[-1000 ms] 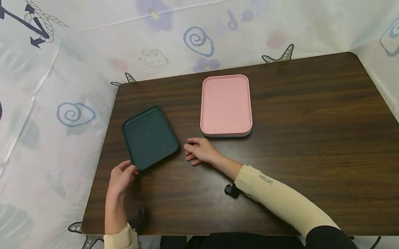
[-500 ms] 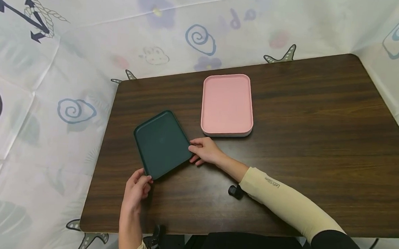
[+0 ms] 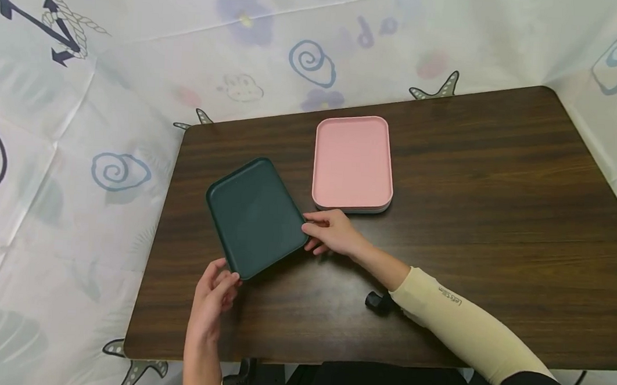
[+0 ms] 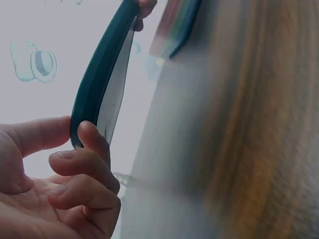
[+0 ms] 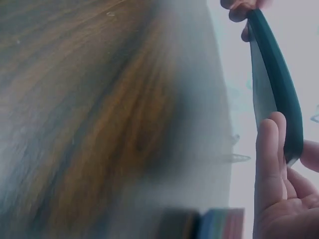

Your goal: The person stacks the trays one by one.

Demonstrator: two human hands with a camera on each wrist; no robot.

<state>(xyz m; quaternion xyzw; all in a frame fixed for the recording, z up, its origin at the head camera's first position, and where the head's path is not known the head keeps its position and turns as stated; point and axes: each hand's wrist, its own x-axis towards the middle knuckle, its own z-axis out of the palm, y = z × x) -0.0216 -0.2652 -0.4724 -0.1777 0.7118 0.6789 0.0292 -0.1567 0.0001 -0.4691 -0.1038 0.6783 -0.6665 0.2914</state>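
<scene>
A dark green rectangular tray (image 3: 257, 219) is held up over the left half of the table between both hands. My left hand (image 3: 213, 295) pinches its near left corner, thumb on one side and fingers on the other, as the left wrist view shows. At the near right corner my right hand (image 3: 335, 231) grips the rim, with its fingers (image 5: 269, 149) lying along the underside. The wrist views show the tray (image 4: 99, 74) raised off the wood, with a pale underside. A stack of trays (image 3: 353, 160), pink on top, lies just beyond the right hand.
The brown wooden table (image 3: 495, 225) stretches far to the right of the stack. Its layered edge shows several colours in the wrist views. A printed white cloth (image 3: 152, 79) hangs behind and left of the table. A black wrist device (image 3: 378, 302) sits under the right forearm.
The green tray has moved right, away from the left table edge, and appears lifted. My right hand, earlier apart from it, now grips its corner. The pink-topped stack has stayed put.
</scene>
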